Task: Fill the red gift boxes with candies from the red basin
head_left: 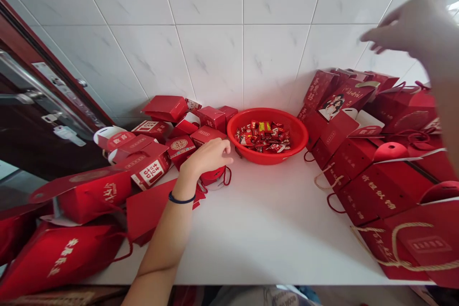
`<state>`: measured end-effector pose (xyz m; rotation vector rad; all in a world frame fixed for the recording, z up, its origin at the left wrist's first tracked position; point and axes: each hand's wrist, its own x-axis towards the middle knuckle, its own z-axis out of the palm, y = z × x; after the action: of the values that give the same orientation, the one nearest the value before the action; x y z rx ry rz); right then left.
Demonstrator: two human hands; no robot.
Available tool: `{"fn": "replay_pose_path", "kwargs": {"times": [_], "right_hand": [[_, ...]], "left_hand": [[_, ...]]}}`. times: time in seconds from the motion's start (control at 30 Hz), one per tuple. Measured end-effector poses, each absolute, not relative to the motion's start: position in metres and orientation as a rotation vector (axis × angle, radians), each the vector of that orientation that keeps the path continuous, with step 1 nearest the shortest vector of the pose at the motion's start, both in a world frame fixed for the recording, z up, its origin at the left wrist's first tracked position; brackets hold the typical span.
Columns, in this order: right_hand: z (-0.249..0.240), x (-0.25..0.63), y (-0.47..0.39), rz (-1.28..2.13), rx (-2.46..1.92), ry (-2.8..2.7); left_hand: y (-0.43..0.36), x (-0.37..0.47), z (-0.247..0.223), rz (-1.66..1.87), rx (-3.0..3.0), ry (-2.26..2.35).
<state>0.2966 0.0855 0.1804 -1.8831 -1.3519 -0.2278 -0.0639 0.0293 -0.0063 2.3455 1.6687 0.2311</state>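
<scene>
My left hand (pixel 211 157), with a dark band on its wrist, is over the front of the left pile of red boxes (pixel 181 148), its fingers curled; whether they hold anything is hidden. A dark red cord loop (pixel 227 176) shows just below it. To its right sits a red plastic basket (pixel 267 156) with red-wrapped candies (pixel 263 135) inside. My right hand (pixel 398 26) is raised above the right group of red gift boxes (pixel 380 191), blurred, fingers bent loosely, with nothing visible in it.
Red gift boxes and bags (pixel 68 258) lie along the left side of the white table (pixel 272 229). A tiled wall (pixel 215 52) rises behind. At the far left is a dark door with a metal handle and keys (pixel 68 134).
</scene>
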Motion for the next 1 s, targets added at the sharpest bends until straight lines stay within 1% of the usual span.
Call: {"fn": "replay_pose_path", "kwargs": {"times": [0.07, 0.13, 0.27, 0.4, 0.5, 0.63, 0.77, 0.87, 1.0], "right_hand": [[0.172, 0.252, 0.077, 0.028, -1.691, -1.468], [0.154, 0.209, 0.066, 0.213, -1.429, -1.684], [0.095, 0.15, 0.04, 0.572, -1.054, -2.179], [0.027, 0.128, 0.026, 0.854, -0.858, -2.36], [-0.015, 0.123, 0.026, 0.949, -0.978, -2.38], [-0.048, 0.121, 0.026, 0.91, -1.083, -2.384], [-0.047, 0.124, 0.011, 0.662, -1.241, -2.341], [-0.033, 0.128, -0.006, 0.494, -1.437, -2.338], [-0.02, 0.135, -0.021, 0.402, -1.666, -2.404]], "left_hand": [[0.027, -0.067, -0.011, 0.16, 2.296, 1.845], [0.022, -0.062, -0.018, 0.076, 2.268, 1.963], [0.01, -0.046, -0.039, -0.019, 2.246, 2.151], [0.004, -0.042, -0.056, 0.137, 2.211, 2.242], [0.002, -0.051, -0.056, 0.364, 2.209, 2.161], [0.001, -0.064, -0.042, 0.687, 2.142, 2.007], [0.001, -0.059, -0.026, 0.947, 2.095, 1.632], [0.006, -0.047, -0.02, 0.929, 2.055, 1.344], [0.015, -0.027, -0.023, 0.826, 2.092, 1.27]]}}
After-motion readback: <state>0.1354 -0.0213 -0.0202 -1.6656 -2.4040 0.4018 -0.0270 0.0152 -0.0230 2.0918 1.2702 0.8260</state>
